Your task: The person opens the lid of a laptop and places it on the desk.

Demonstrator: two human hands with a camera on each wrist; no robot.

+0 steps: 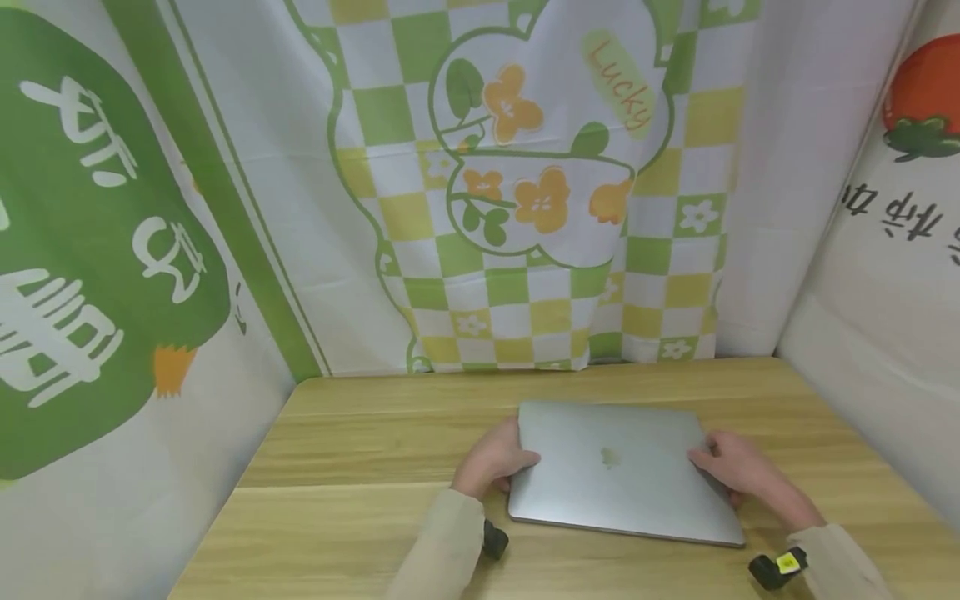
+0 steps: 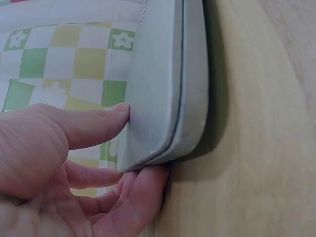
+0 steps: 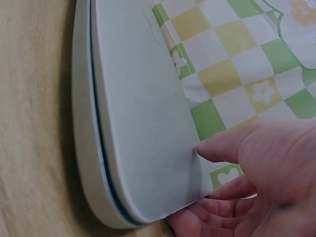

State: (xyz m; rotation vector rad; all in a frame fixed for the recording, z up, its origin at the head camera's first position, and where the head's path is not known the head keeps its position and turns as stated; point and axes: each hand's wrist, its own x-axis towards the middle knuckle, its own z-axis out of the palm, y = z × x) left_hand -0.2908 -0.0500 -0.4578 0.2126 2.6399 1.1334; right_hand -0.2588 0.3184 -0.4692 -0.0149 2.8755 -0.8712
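A silver laptop (image 1: 630, 475), lid closed with a logo in its middle, is held at both short sides over the wooden table. My left hand (image 1: 492, 454) grips its left edge, thumb on the lid. In the left wrist view that thumb (image 2: 98, 123) lies on top while the other fingers curl beneath the laptop's edge (image 2: 190, 98). On the opposite side my right hand (image 1: 738, 464) holds the right edge the same way. The right wrist view shows its thumb (image 3: 222, 146) on the lid and the fingertips under the laptop (image 3: 143, 123). Whether the underside touches the table is hard to see.
The wooden table (image 1: 360, 450) ends at a hanging cloth with green and yellow checks (image 1: 495, 292) behind it. Printed curtains flank it, a green one (image 1: 75, 250) at left and a white one (image 1: 885, 333) at right. Black wrist devices (image 1: 772, 571) sit at both sleeves.
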